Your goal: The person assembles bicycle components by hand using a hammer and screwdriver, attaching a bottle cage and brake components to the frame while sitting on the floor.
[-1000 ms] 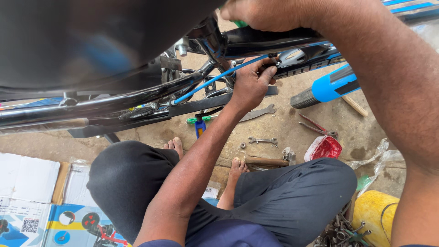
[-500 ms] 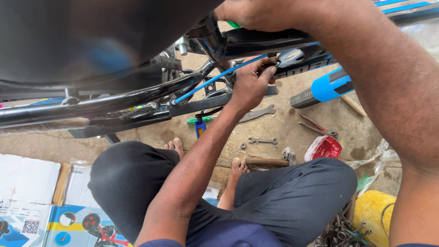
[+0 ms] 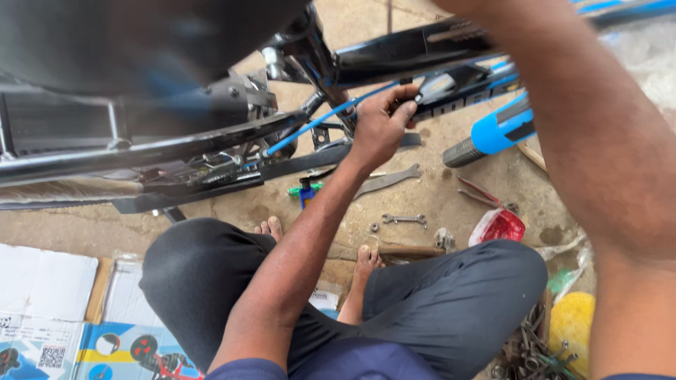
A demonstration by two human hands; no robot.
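Observation:
A black bicycle frame [image 3: 394, 53] stands over my crossed legs, with a blue cable [image 3: 317, 119] running along it. My left hand [image 3: 380, 127] reaches up from the centre, and its fingers are pinched shut on the cable's end, against the frame tube. My right forearm [image 3: 584, 141] crosses the right side of the view and leaves it at the top, so that hand is hidden. The blurred dark saddle [image 3: 141, 42] fills the upper left.
On the dirt floor lie a small open-ended wrench [image 3: 403, 219], a flat spanner [image 3: 387, 181], a blue-and-grey handled tool [image 3: 493, 130], a red packet [image 3: 498, 226] and a small blue bottle [image 3: 306, 191]. A printed cardboard box [image 3: 49, 317] is at the lower left, and a yellow object [image 3: 570, 324] beside a heap of metal parts at the lower right.
My right hand, seen gripping the frame at the top before, has passed out of the view's top edge. My left hand stays pinched on the blue cable.

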